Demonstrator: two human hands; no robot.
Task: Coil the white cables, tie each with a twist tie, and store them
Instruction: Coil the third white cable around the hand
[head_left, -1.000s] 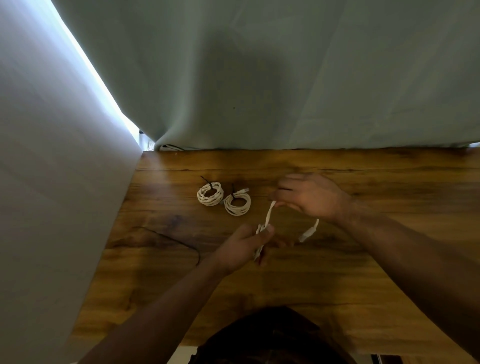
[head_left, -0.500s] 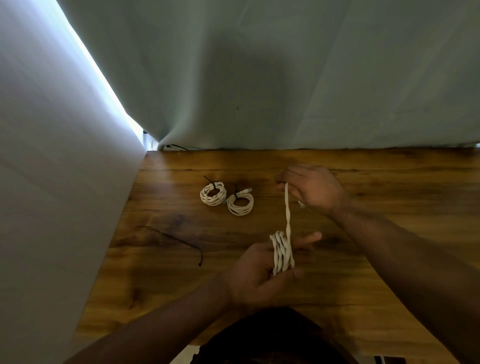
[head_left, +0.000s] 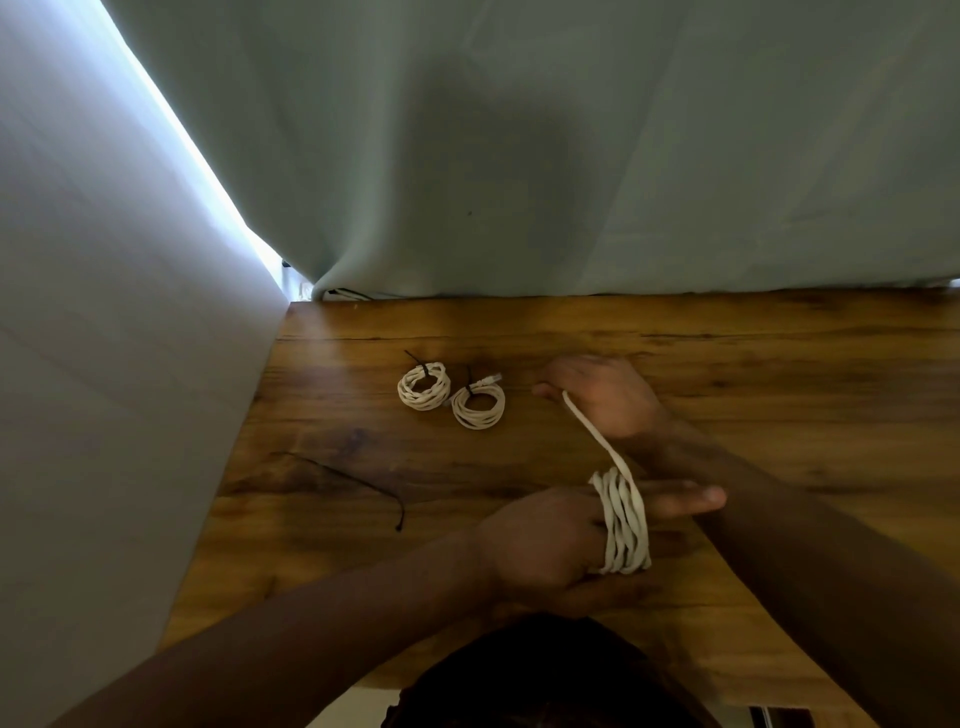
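Note:
A white cable (head_left: 622, 525) is wound in several loops around the straight fingers of my left hand (head_left: 550, 540), held flat above the wooden table (head_left: 779, 374). One strand runs up and back from the loops to my right hand (head_left: 602, 395), which grips the cable's free end. Two coiled white cables lie on the table at the back left, each bound with a black twist tie: one coil (head_left: 423, 385) on the left, the other coil (head_left: 479, 406) beside it. A loose black twist tie (head_left: 358, 480) lies on the table left of my left hand.
A pale green curtain (head_left: 571, 156) hangs along the table's far edge. A grey wall (head_left: 104, 364) borders the table on the left. A dark rounded shape (head_left: 545, 675) sits at the near edge below my hands.
My left hand has turned flat with its fingers pointing right, and the loops on it have shifted right. The strand to my right hand now slants instead of running straight up.

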